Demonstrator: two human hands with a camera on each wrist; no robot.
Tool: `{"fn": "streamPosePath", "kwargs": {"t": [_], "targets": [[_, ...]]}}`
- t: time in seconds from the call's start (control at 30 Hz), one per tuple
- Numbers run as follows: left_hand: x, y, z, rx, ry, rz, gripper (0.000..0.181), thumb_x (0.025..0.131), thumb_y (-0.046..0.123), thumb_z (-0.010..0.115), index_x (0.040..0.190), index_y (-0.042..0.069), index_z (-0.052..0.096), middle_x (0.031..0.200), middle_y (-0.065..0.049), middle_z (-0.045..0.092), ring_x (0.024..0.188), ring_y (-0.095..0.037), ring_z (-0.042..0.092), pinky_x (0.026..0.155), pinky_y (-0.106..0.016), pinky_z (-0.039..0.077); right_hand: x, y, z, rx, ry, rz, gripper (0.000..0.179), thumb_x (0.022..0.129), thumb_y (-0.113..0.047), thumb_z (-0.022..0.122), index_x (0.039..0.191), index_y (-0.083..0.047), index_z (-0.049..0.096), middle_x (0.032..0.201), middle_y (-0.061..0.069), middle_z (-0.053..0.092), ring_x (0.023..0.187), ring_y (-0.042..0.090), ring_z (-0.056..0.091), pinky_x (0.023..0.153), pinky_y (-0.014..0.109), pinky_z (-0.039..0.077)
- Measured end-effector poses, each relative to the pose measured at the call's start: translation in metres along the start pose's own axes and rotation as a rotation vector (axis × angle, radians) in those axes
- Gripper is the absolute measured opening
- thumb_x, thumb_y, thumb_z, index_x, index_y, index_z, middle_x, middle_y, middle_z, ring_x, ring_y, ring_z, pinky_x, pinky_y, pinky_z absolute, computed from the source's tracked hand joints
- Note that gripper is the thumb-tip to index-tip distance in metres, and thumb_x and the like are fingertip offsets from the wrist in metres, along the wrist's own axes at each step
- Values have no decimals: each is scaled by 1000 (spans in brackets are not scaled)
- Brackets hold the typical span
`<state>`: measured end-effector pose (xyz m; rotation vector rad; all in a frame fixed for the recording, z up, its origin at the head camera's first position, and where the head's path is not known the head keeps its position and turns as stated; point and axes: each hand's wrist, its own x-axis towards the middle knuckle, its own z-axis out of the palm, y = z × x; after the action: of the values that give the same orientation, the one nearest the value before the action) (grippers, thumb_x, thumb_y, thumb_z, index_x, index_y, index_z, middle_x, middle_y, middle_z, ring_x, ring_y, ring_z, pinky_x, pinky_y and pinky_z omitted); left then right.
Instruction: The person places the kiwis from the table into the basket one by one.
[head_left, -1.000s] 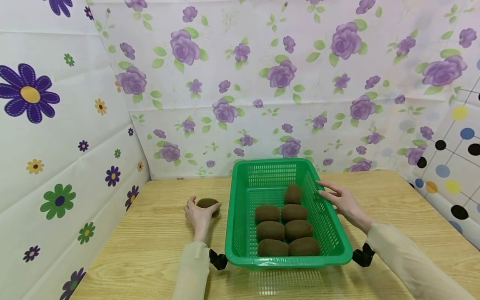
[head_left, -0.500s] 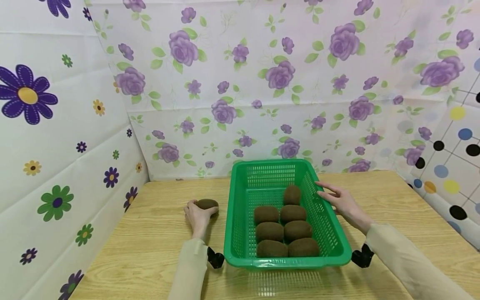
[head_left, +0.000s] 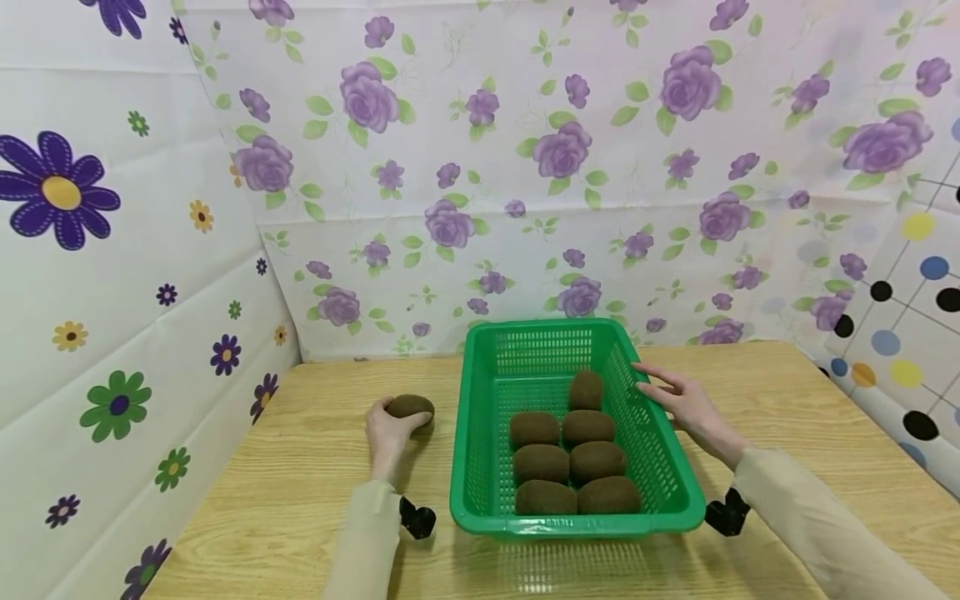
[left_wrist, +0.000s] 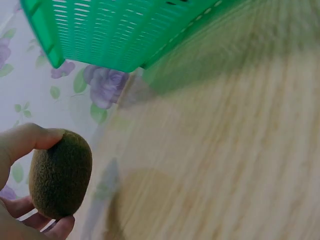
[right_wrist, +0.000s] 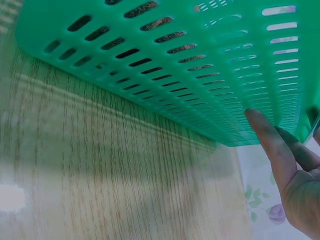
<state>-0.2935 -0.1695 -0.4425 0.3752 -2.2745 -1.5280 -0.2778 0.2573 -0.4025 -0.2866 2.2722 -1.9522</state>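
My left hand (head_left: 387,433) grips a brown, fuzzy kiwi (head_left: 409,407) left of the green plastic basket (head_left: 461,450). In the left wrist view, the thumb (left_wrist: 37,137) lies on one end of this kiwi (left_wrist: 62,175), with fingertips curled at the other end. My right hand (head_left: 692,410) holds the basket's right rim near its far end. The right wrist view has fingers (right_wrist: 272,145) against the outer slotted wall (right_wrist: 165,65), while others reach the rim at the picture's edge. Several kiwis (head_left: 542,462) lie in the basket, mostly in two columns.
The basket stands on a light wood-grain table (head_left: 300,492). Behind the table hangs a white cloth with purple roses (head_left: 450,221). A flower-print cloth (head_left: 150,333) rises on the left, and a dotted one (head_left: 915,333) on the right. Each wrist carries a black camera mount (head_left: 417,518).
My left hand, with its kiwi, has shifted slightly left, and its wrist has swung left. The basket, the kiwis in it and my right hand stay in place.
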Motion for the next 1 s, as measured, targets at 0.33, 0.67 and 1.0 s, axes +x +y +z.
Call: {"fn": "streamPosePath", "kwargs": {"t": [0.33, 0.67, 1.0], "targets": [[4, 19, -20, -69, -118, -5, 69, 68, 15, 79, 124, -6, 44, 119, -22, 45, 102, -36, 47, 82, -43, 43, 0, 0, 0, -39, 3, -14, 58, 92, -29, 53, 142, -10, 30, 141, 25, 23, 110, 41, 44, 70, 45, 49], [10, 40, -31, -53, -184, 20, 71, 68, 25, 80, 126, 2, 46, 122, -14, 45, 100, -29, 49, 79, -40, 44, 0, 1, 0, -44, 6, -11, 58, 92, -30, 54, 142, -10, 30, 138, 26, 27, 105, 37, 50, 69, 45, 50], [13, 80, -33, -45, -197, 151, 69, 67, 29, 81, 125, 6, 50, 119, -10, 48, 97, -25, 51, 75, -38, 46, 1, 1, -1, -38, 9, -12, 58, 92, -29, 54, 142, -10, 31, 135, 29, 31, 97, 32, 56, 67, 46, 50]]}}
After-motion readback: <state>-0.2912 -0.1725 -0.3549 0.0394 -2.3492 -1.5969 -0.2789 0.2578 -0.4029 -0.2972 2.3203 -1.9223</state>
